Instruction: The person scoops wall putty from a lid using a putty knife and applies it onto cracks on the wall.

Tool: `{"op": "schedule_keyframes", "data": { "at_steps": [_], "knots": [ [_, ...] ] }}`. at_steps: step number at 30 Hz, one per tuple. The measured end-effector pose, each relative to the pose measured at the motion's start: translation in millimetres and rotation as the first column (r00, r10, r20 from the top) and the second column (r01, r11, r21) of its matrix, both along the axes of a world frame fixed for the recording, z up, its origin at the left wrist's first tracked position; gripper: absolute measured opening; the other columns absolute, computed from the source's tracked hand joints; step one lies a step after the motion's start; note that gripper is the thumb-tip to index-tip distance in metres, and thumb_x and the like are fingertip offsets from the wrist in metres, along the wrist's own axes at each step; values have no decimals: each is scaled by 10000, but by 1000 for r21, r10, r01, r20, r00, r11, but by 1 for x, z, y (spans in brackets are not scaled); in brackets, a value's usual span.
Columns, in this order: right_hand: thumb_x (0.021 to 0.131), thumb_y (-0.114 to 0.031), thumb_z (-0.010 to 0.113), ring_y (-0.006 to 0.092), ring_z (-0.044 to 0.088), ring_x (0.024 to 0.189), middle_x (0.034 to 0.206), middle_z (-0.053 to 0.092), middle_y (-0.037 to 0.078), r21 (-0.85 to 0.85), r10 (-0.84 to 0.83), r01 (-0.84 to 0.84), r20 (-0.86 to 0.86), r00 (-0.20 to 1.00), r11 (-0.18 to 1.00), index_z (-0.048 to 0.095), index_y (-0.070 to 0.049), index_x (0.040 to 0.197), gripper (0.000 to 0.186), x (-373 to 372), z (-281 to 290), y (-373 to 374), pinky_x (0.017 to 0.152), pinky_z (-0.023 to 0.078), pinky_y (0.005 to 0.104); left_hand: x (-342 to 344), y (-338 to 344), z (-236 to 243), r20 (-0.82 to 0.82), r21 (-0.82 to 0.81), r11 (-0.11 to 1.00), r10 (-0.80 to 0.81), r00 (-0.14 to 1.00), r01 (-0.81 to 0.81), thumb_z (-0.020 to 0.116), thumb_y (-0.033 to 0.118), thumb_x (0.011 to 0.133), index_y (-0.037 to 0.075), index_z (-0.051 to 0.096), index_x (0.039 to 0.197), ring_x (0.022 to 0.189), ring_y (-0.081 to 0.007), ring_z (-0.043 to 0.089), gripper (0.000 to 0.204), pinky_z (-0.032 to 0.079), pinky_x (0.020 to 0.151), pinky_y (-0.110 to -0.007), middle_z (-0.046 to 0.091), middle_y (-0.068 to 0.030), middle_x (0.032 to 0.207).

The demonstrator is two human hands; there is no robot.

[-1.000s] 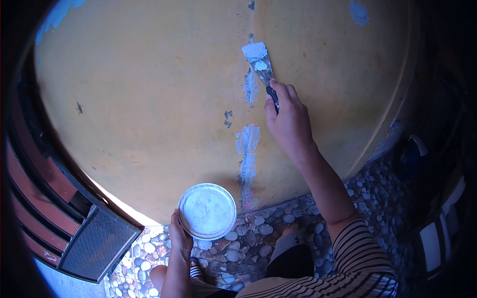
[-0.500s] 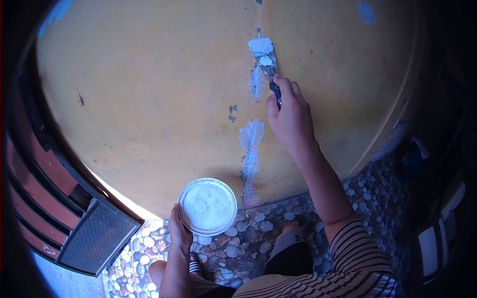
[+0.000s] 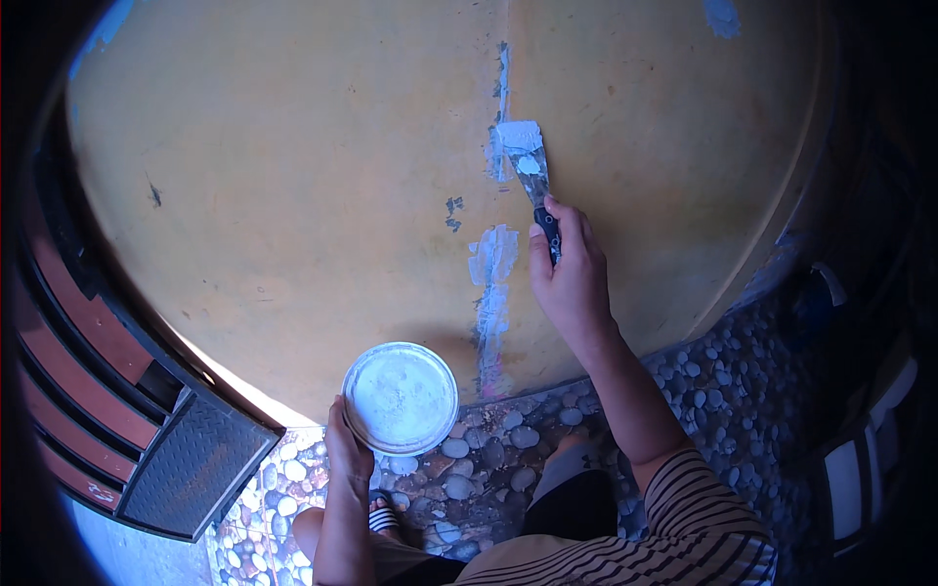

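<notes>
My right hand [image 3: 575, 269] is closed round the dark handle of a putty knife [image 3: 529, 171]. White filler coats the blade's wide end, with another dab lower on the metal. That blade lies against a yellowish wall [image 3: 313, 186], over a vertical crack partly covered by white filler patches [image 3: 495, 259]. Low in front of the wall, my left hand [image 3: 347, 444] grips the left rim of a round, shallow lid [image 3: 402, 398], whose inside is smeared white. The fingers under the lid are hidden.
At the left stands a dark metal gate [image 3: 103, 361] with reddish panels and a textured plate. Pebble-patterned flooring [image 3: 479, 469] runs along the wall's foot, where my legs are. Dim white objects [image 3: 842, 488] show at the far right. Another filler patch [image 3: 722, 18] marks the upper right wall.
My right hand has brought the putty knife down the wall. A fresh white streak now shows on the crack above the blade. The lid has shifted slightly left and up.
</notes>
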State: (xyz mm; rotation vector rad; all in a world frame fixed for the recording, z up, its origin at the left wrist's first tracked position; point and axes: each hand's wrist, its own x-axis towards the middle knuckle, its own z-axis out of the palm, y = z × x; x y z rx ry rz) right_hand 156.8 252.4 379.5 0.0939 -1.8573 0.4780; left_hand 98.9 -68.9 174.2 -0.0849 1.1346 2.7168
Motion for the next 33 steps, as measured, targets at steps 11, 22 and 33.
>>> {"op": "schedule_keyframes", "data": {
  "at_steps": [11,22,33],
  "knots": [
    [911,-61,604,424,665,963,1097,614,241,-100,104,-96,78,992,990,527,29,1209,322,7,-68,-7,786,566,476,2,0,8,-13,-13,1000,-8,1000,8,397,326,1064,-6,540,1308,1215,-229,566,437,415,1079,-366,603,-129,1302],
    [920,-92,607,424,662,862,1039,597,214,-79,111,-101,122,986,992,509,6,1257,364,12,-105,-4,690,557,474,7,-1,9,-17,-12,1000,19,1000,-19,407,318,1061,-5,549,1291,1196,-225,575,422,421,1071,-366,616,-127,1277],
    [935,-128,604,432,636,776,1021,550,211,-128,61,-17,350,935,992,486,-14,1275,377,0,-193,-14,634,545,497,14,2,21,-24,15,999,50,998,-50,382,310,1063,-7,548,1283,1178,-231,584,420,428,1058,-375,621,-132,1263]
  ]
}}
